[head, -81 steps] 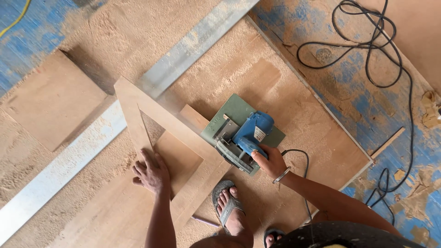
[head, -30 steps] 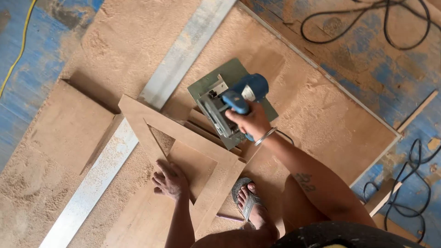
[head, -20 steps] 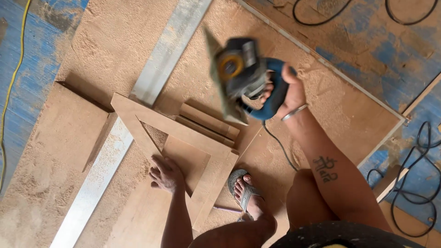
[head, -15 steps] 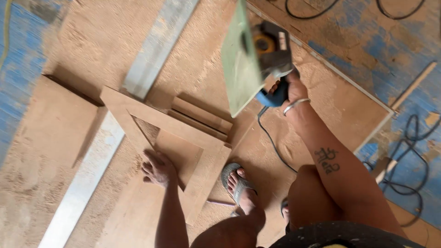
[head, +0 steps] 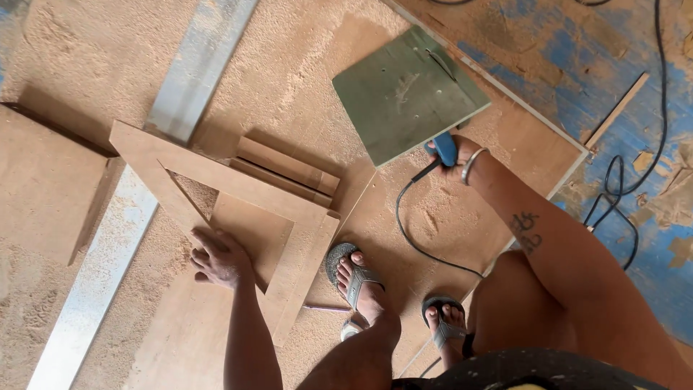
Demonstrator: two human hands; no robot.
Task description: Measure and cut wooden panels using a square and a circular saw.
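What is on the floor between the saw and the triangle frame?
In the head view, short wood strips lie side by side between the saw and the frame, on sawdust-covered board.

Circular saw (head: pixel 413 94): upper centre-right of frame, tipped so flat green square base plate faces up toward viewer, body hidden behind plate. Blue handle peeks out at plate's lower right edge. Black cord runs from handle, loops down across sawdust toward frame centre.

Triangular wooden frame (head: pixel 238 202): left of centre, lying flat on sawdust-covered board. Pale brown strips joined in triangle, open gap in middle, point aimed lower centre. One corner overlaps long grey metal strip at upper left.
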